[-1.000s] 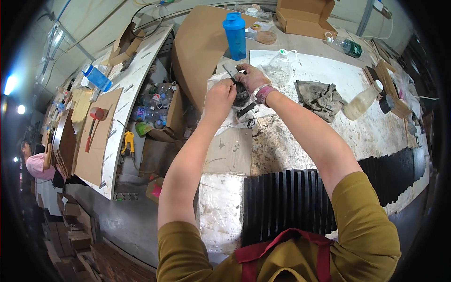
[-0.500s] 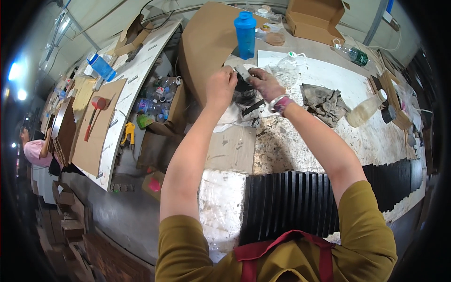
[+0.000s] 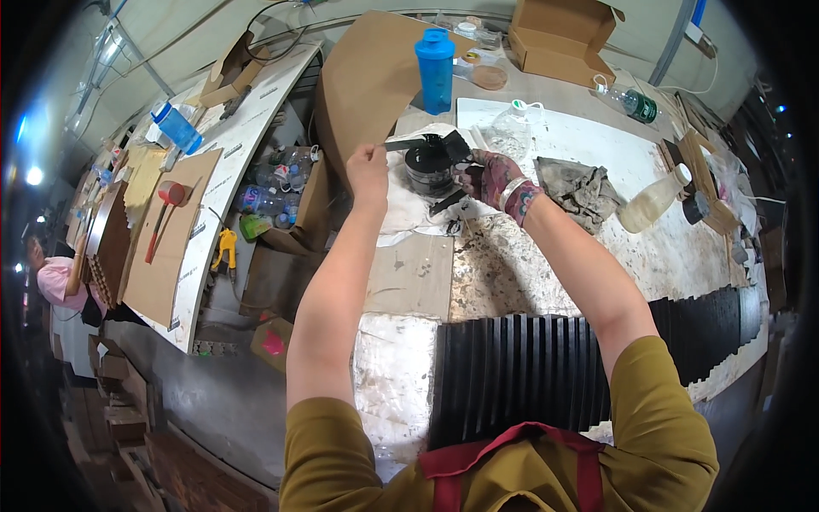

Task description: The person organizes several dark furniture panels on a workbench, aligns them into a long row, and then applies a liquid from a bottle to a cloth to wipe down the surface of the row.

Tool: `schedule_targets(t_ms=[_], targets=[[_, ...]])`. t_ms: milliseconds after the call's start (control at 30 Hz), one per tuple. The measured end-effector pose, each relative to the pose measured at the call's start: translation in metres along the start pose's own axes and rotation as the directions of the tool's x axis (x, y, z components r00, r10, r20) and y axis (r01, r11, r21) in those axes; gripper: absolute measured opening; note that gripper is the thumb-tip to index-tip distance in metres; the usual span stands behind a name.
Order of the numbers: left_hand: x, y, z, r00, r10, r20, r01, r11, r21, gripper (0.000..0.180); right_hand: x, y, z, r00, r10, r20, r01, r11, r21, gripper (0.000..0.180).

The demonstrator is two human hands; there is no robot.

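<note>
My left hand point(image 3: 368, 173) is closed on one end of a thin dark strip point(image 3: 404, 145), which reaches right over a round jar point(image 3: 429, 177). Black stuff fills the jar's mouth, and its sides look clear and smeared. On the jar's right, my stained right hand point(image 3: 503, 181) grips a small black block point(image 3: 457, 146) near the rim; the block's exact kind does not show. A white cloth point(image 3: 399, 213) with black smears lies under the jar. On it, just in front of the jar, rests another small black piece point(image 3: 448, 202).
A blue shaker bottle point(image 3: 435, 72) stands behind the jar. To the right are a clear jug point(image 3: 512, 128), a dirty grey rag point(image 3: 580, 189) and a bottle of cloudy liquid point(image 3: 655, 200). Black slats point(image 3: 520, 371) lie in a row near me. A co-worker point(image 3: 60, 277) is at far left.
My hands have drawn apart over the jar, the left moving left and down, the right slightly down. The jar's black opening and the black block now show between them.
</note>
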State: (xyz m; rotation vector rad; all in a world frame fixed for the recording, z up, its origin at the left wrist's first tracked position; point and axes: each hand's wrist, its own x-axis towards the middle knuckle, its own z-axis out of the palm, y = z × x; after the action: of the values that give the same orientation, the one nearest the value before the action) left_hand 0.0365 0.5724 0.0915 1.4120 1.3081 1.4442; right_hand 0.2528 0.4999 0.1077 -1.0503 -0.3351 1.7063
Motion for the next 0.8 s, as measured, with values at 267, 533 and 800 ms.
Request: schedule_targets(t_ms=[267,533,800], targets=[[-0.014,0.008,0.007,0.854,-0.493,0.167,0.507,0.716,-0.481,0.014,0.001,0.011,0.006,0.998,0.057,0.039,-0.063,0.985,0.159,0.021],[-0.036,-0.009,0.025,0.893,-0.422,0.155,0.443,0.765,-0.467,0.014,-0.005,0.017,0.027,0.974,0.17,0.147,-0.212,0.915,0.342,0.027],[-0.057,0.024,0.04,0.9,-0.413,0.141,0.43,0.787,-0.443,0.014,-0.015,0.02,0.031,0.998,0.005,-0.061,0.021,0.905,0.425,0.026]])
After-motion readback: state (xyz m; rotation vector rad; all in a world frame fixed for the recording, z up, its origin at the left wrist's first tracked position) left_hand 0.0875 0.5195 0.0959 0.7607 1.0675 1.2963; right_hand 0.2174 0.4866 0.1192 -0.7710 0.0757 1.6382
